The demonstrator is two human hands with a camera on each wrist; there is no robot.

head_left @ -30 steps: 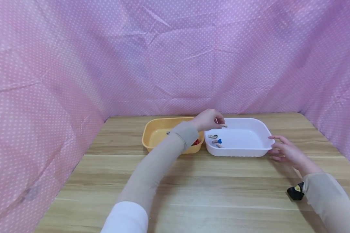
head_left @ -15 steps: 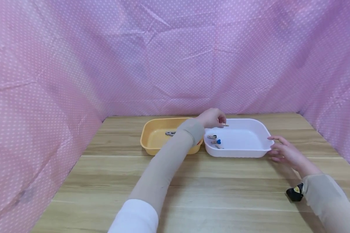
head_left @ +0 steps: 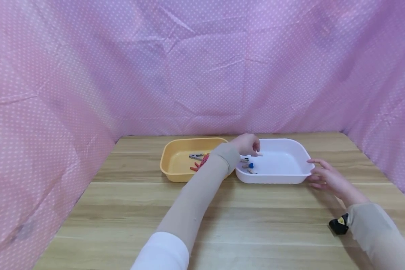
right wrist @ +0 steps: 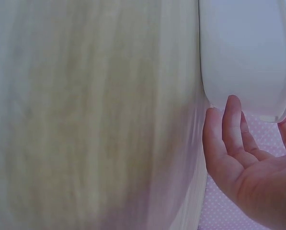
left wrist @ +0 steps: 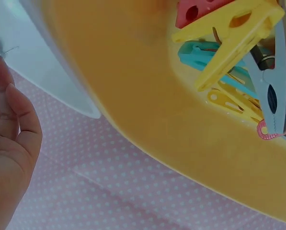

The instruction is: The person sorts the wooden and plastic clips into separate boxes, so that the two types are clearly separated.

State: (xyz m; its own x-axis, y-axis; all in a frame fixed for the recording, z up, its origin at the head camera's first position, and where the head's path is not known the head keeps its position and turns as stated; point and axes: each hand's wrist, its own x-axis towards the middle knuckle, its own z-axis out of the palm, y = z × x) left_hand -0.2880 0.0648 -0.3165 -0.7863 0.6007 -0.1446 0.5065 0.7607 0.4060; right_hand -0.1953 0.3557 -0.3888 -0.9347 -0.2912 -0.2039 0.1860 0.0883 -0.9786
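My left hand [head_left: 248,144] reaches over the left side of the white tray [head_left: 305,174] and pinches a small wooden clothespin [head_left: 260,155] at its fingertips. In the left wrist view the clothespin is blurred and partly cut off by the edge. Below that hand, several small wooden clothespins [head_left: 251,171] lie in the tray, one with a blue heart [head_left: 251,165]. My right hand [head_left: 334,182] rests with loosely bent fingers against the tray's right end; the right wrist view shows its fingertips [right wrist: 233,103] at the tray wall and the thumb near the rim.
Left of the white tray stands a yellow tray [head_left: 167,173]. It holds larger clips: a grey clip [left wrist: 272,86], a yellow clip [left wrist: 224,38], a teal clip [left wrist: 198,53] and red clips [head_left: 202,161]. A black object [head_left: 338,225] is by the right wrist. Pink dotted cloth [head_left: 202,75] hangs behind the table.
My left hand has shifted slightly right and lowered into the white tray with the clothespin. The forearm's shift uncovers more clips in the yellow tray. The right hand stays at the tray's end.
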